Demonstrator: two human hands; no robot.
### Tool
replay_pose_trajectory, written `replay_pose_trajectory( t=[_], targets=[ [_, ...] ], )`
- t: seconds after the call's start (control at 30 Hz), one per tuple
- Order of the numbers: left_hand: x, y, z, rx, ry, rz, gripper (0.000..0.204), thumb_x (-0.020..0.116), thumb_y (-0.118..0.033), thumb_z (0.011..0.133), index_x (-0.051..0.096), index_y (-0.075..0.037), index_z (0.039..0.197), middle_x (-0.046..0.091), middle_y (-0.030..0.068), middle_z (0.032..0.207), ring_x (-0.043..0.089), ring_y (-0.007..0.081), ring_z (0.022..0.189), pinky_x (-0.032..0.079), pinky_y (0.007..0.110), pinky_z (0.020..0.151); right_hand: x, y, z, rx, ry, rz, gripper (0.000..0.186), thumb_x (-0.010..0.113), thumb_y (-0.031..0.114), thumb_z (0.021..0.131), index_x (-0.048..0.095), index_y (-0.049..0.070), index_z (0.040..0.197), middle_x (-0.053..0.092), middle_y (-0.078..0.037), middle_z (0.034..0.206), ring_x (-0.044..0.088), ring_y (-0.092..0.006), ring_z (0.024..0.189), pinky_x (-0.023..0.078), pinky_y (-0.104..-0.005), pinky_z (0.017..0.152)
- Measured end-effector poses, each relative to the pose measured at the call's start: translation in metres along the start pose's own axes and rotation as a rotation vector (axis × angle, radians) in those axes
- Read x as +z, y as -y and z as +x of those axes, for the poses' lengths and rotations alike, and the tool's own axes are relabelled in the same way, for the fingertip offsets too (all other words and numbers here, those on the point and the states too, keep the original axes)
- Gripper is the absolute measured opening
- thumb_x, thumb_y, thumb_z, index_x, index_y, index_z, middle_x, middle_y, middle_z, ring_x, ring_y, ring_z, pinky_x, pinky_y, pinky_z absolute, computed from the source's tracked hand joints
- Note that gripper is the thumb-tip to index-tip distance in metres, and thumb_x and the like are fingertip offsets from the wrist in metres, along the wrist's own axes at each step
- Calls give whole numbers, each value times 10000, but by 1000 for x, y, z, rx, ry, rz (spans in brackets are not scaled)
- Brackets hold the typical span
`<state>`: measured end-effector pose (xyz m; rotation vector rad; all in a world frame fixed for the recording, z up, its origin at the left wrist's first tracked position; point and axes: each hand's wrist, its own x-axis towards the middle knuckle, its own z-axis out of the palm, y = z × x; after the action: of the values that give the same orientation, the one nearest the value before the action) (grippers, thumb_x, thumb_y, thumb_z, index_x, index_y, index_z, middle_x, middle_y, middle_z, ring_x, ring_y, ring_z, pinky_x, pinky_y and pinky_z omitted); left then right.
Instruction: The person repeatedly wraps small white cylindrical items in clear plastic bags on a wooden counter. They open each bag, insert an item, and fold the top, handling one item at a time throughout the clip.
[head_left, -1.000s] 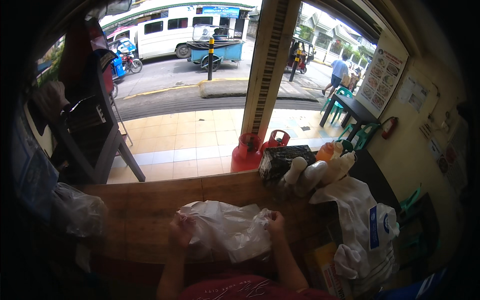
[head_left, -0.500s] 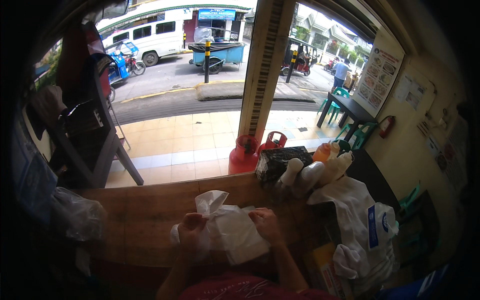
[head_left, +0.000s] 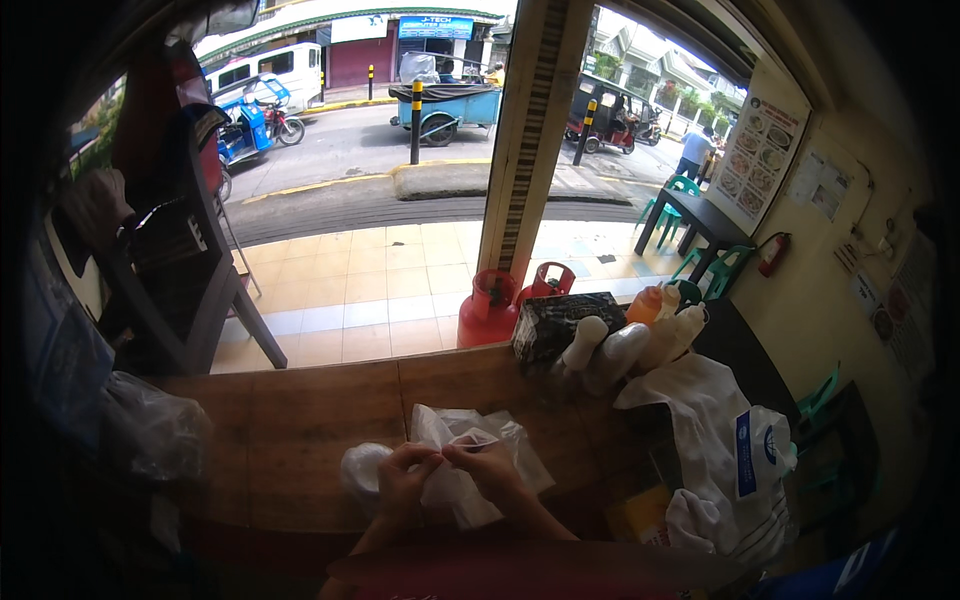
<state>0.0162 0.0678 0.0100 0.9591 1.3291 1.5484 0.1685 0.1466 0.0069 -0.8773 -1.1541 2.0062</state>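
Over the wooden counter (head_left: 290,430), my left hand (head_left: 405,478) and my right hand (head_left: 478,468) have come close together, fingertips pinched on a thin, white translucent plastic bag (head_left: 525,470) that lies crumpled beneath them. Their fingertips nearly meet at an upper part of the bag; whether they touch is unclear. Just left of my left hand sits a rounded white plastic bundle (head_left: 362,466), its detail too dim to make out.
Clear bags (head_left: 160,430) lie left; squeeze bottles (head_left: 670,335), a dark patterned box (head_left: 560,322) and white cloth (head_left: 690,430) stand or lie right. Beyond are red gas cylinders (head_left: 485,310), stacked dark furniture (head_left: 200,270), a table (head_left: 680,205) with green chairs, a street with vehicles and a person (head_left: 694,152).
My hands have moved inward from either end of the bag until close together; its raised flap has dropped. Outside, the white van has moved left.
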Motion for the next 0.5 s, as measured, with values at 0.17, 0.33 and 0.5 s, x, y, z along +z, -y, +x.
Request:
replay_pose_trajectory(
  t=[0.17,0.33,0.5],
  targets=[
    [-23,18,6,-156,101,-562,255,443,-205,1040,615,-18,1058,671,80,955,643,138,872,551,296,786,1,-13,4,-33,109,444,261,658,316,940,670,55,951,662,-24,898,615,-110,812,487,-263,715],
    [-58,25,26,-362,131,-1356,166,544,-185,987,640,-58,1036,661,71,966,636,169,848,544,323,738,-23,-8,10,-35,322,907,248,581,336,981,644,97,988,622,16,880,602,-124,794,485,-291,760],
    [-62,4,16,256,196,-176,151,666,-70,851,694,-110,994,578,26,862,594,170,738,484,335,626,-18,9,2,-113,47,622,172,683,137,921,601,104,1067,566,38,816,569,-91,761,481,-267,678]
  ],
)
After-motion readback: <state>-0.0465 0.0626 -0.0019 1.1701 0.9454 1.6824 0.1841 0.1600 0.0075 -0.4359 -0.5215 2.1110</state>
